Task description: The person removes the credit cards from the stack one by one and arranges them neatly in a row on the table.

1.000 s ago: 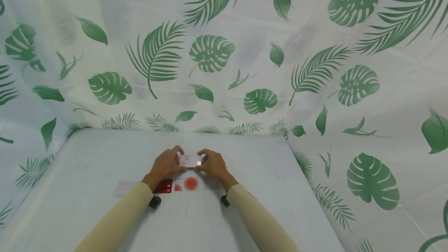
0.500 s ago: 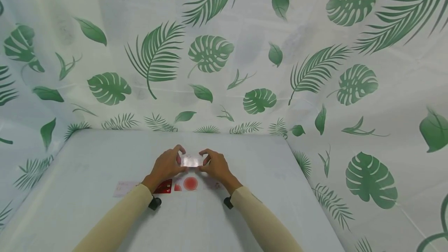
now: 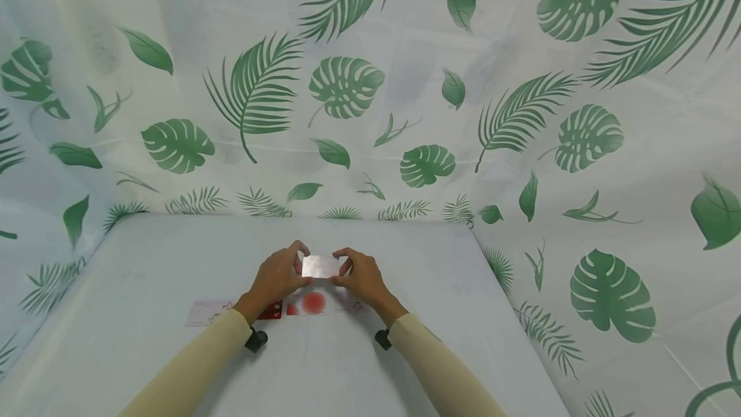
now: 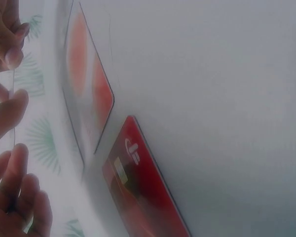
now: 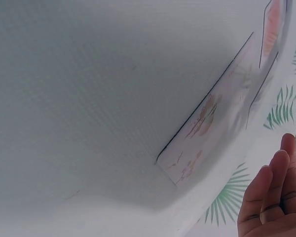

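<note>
A pale, shiny card [image 3: 320,267] is held up over the far middle of the table, its face catching the light. My left hand [image 3: 280,274] pinches its left edge between thumb and fingers, and my right hand [image 3: 365,277] pinches the right edge the same way. Below them lies a row of cards. A white card with a red circle [image 3: 313,303] sits in the middle, and a red card [image 4: 143,182] beside it is partly under my left wrist. A pale floral card [image 5: 202,121] lies under the right wrist. Only the card's thin edge shows in the left wrist view.
At the row's left end lies a pale pink card [image 3: 204,312], partly hidden by my left sleeve. All the cards rest on a white-covered table [image 3: 324,372]. A white curtain printed with green leaves [image 3: 359,31] rises behind the table and along both sides.
Both hands have shifted slightly right with the card. Its face has tilted, so the pink print seen earlier now shows as bright glare. The cards on the table lie as before.
</note>
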A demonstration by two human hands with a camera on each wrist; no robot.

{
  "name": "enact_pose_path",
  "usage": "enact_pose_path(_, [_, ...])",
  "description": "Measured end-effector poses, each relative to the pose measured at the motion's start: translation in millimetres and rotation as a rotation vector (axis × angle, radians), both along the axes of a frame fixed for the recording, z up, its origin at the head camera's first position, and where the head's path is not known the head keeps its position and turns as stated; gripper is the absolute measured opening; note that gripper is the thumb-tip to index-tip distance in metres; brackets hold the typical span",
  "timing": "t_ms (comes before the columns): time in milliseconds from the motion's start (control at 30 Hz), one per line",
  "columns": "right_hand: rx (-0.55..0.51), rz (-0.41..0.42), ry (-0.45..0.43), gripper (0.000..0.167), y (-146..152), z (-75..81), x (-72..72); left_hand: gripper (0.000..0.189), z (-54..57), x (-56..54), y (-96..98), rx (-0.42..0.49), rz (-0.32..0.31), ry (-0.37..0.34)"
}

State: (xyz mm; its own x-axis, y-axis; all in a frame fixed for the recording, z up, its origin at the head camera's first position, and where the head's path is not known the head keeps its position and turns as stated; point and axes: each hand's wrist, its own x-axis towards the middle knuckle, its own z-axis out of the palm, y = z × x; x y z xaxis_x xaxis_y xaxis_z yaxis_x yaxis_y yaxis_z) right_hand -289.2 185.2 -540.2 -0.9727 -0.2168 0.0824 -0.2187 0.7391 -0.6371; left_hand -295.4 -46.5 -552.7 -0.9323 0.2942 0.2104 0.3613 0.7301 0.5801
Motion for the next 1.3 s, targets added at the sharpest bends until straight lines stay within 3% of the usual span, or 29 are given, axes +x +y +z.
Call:
enact_pose_path(367, [-0.010, -0.008, -0.029, 0.055, 7, 0.0, 6.4, 0.059, 4.4, 7.6, 7.0, 0.008, 0.011, -0.049])
enact_pose_path(1300, [-0.040, -0.021, 0.010, 0.054, 35, 2.9, 27.2, 0.057, 12.4, 21.3, 31.9, 0.042, -0.008, -0.064])
